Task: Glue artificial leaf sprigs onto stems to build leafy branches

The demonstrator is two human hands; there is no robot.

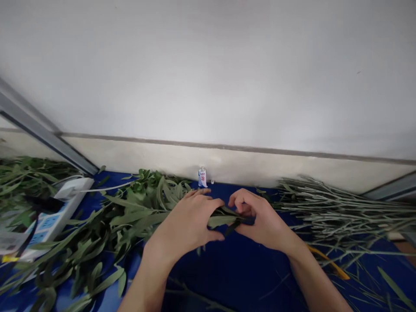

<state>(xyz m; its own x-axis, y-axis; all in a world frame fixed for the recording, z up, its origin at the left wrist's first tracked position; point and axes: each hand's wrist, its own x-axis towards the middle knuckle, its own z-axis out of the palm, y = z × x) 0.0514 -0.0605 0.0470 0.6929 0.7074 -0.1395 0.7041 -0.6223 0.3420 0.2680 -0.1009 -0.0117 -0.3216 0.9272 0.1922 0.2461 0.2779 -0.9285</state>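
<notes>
My left hand [190,223] is over the right end of a pile of leafy green branches [130,214], its thumb and fingers apart around a few long leaves [219,221]. Close by on the right, my right hand [256,216] has its fingers curled and pinched on the tip of those leaves, where the stem ends meet. A small white tube with red and blue print [202,177] stands against the wall behind my hands, with a tiny white cap [212,182] beside it.
Bare grey-green stems [331,212] lie in a heap at the right, with a yellow-orange strip [338,266] below them. A white power strip [61,212] with cords sits at the left among more leaves. The blue tabletop [224,277] meets a pale wall [253,167].
</notes>
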